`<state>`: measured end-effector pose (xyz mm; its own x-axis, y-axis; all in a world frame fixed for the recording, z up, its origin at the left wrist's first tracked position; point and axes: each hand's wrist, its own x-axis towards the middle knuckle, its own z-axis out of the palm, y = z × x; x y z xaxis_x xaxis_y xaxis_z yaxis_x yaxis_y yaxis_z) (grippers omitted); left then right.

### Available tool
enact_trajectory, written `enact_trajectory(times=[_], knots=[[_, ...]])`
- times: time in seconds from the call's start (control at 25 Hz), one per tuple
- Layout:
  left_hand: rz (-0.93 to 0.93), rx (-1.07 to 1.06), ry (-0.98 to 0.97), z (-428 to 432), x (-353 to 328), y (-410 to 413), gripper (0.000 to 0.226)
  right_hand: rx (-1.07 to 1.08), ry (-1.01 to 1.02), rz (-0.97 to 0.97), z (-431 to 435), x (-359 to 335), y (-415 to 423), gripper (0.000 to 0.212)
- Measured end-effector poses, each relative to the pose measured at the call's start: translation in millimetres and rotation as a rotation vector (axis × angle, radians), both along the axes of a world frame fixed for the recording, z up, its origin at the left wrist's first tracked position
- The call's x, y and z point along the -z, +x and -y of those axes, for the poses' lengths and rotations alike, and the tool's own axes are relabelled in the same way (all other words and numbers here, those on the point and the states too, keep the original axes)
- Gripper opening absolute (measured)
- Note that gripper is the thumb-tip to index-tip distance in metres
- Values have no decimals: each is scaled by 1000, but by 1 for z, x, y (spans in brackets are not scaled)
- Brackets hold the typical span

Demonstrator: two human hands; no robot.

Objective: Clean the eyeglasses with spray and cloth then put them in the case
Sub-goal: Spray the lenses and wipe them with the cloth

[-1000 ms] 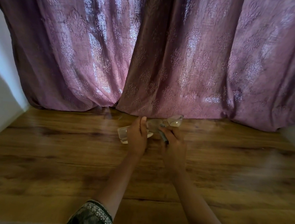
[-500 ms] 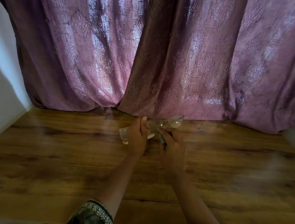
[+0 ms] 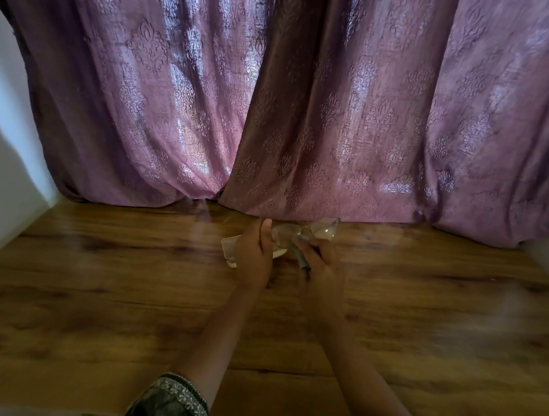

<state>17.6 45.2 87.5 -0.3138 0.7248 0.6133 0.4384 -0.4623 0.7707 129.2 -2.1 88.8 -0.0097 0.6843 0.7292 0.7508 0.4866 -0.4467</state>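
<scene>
The tabletop (image 3: 91, 308) is brown wood grain, with the grain running from side to side. A pale, translucent case (image 3: 229, 249) lies on it near the middle of the far edge, its right part hidden under the left hand (image 3: 254, 255). The folds of a purple curtain (image 3: 176, 99) reach down to that far edge.

The left hand (image 3: 254, 255) covers the middle of the case (image 3: 229, 249). Only the case's pale left end and a sliver at the right show, so whether it lies open cannot be told. That hand's fingers curl out of sight behind it. The eyeglasses (image 3: 323, 229) are blurred: one lens shows plainly, the other sits half behind the left thumb. The right hand (image 3: 322, 270) is smeared by blur, with a dark temple arm in its grip. The lower edge cuts off a patterned sleeve (image 3: 166, 404), and hazy smudges veil parts of the worktop (image 3: 93, 291).
</scene>
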Motion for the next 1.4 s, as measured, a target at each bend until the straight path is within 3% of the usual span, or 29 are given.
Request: enact_trajectory(times=[0.2,0.44,0.64,0.88,1.12,1.28,1.4], knots=[[-12,2,-27,3,-2,2,30,37,33,-11,-10,-20,-10,42],[11,7,-12,3,-2,-1,27,-23,19,47,8,6,-9,39],[-6,-6,-16,2,1,2,33,34,-3,-37,-9,-15,-5,42],[11,9,-8,3,-1,-1,32,-59,32,33,4,2,-15,39],[5,-18,-22,2,1,1,33,63,0,-43,-11,-18,-7,38],[7,7,-19,3,-2,0,32,-7,36,44,1,-4,-18,38],[14,3,-8,2,0,-3,36,-21,-14,-28,6,5,-7,42]])
